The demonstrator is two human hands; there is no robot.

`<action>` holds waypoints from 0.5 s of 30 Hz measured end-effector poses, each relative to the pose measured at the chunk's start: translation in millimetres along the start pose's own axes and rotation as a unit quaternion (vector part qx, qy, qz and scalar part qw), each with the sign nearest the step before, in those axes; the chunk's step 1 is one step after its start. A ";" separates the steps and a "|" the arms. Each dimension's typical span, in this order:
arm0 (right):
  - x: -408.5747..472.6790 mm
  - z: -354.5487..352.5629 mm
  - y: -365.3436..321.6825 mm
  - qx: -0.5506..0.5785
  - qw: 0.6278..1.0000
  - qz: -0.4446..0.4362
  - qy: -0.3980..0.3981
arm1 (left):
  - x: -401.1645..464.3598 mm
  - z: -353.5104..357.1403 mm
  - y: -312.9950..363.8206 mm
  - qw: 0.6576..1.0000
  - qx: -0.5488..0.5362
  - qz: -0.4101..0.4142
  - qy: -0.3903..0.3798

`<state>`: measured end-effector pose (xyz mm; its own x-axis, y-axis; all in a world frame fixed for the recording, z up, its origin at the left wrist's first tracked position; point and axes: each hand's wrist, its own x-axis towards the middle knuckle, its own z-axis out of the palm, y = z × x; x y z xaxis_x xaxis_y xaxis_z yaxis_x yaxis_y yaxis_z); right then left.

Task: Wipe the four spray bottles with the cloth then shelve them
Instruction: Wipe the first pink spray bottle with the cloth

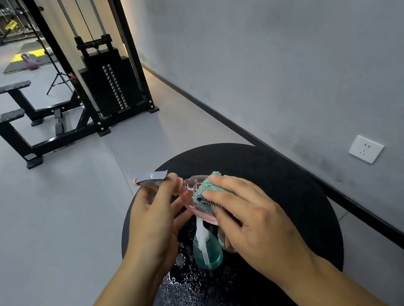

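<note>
While your right hand (251, 219) presses the folded teal cloth (206, 190) against the pink spray bottle (196, 196), fingers curled over the cloth and gripping it to the bottle's clear body, your left hand (153, 221) holds the same bottle near its neck, thumb and fingers wrapped round just below the grey trigger head (152, 178). You have the pink bottle lifted off the surface and tilted, its head pointing up and to the left, its base towards your right palm; whether it holds any liquid cannot be told through the tinted plastic and the cloth. Directly beneath it a teal spray bottle (208, 251) stands upright on the round black table (288, 193), with a white sprayer on top and blue-green liquid or tint showing through its body. Part of another pink, see-through bottle (224, 240) shows just beside the teal one, mostly hidden under your right hand. Water droplets (184, 293) are scattered over the near side of the tabletop. Beyond the table lie the grey floor, a black cable weight machine (110, 87) and, on the grey wall to your right, a white socket (366, 149).
</note>
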<state>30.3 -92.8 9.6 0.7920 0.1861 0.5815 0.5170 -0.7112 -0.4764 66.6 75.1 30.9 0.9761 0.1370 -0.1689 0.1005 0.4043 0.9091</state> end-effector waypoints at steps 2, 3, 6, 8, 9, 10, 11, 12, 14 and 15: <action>0.0 0.3 -3.0 -0.012 1.000 -0.011 -0.015 | -3.0 2.6 -2.6 1.000 0.008 0.001 -0.017; 0.6 0.0 -3.6 -0.013 1.000 -0.018 -0.016 | -4.4 3.9 -3.4 1.000 0.012 0.003 -0.024; 2.5 -3.2 -1.6 0.016 1.000 -0.003 0.009 | -6.3 6.4 -1.9 0.999 0.011 0.016 -0.031; 3.4 -6.7 1.0 0.024 0.999 0.035 0.033 | -5.5 6.3 0.5 0.999 0.006 0.024 -0.027; 3.5 -7.4 1.5 0.027 0.998 0.051 0.039 | -5.2 5.9 1.3 0.999 0.003 0.026 -0.026; 3.3 -7.4 1.4 0.030 0.997 0.059 0.043 | -4.9 5.3 1.3 0.999 0.003 0.027 -0.027; 2.9 -6.3 0.4 0.033 0.997 0.058 0.044 | -5.2 5.0 1.1 0.999 0.005 0.027 -0.031; 2.5 -4.8 -1.0 0.034 0.997 0.049 0.045 | -5.6 4.9 0.7 0.999 0.009 0.026 -0.034; 2.7 -2.8 -2.2 0.034 0.998 0.028 0.044 | -5.8 4.5 0.6 0.999 0.014 0.029 -0.037; 3.5 -3.0 -1.9 0.035 0.998 0.026 0.043 | -5.5 4.1 1.4 0.999 0.016 0.034 -0.037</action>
<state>31.1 -92.9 14.6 0.7885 0.0888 0.6087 0.5001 -0.6686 -0.5503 62.2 71.3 34.7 0.9922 0.0962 -0.0792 0.0386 0.3666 0.9296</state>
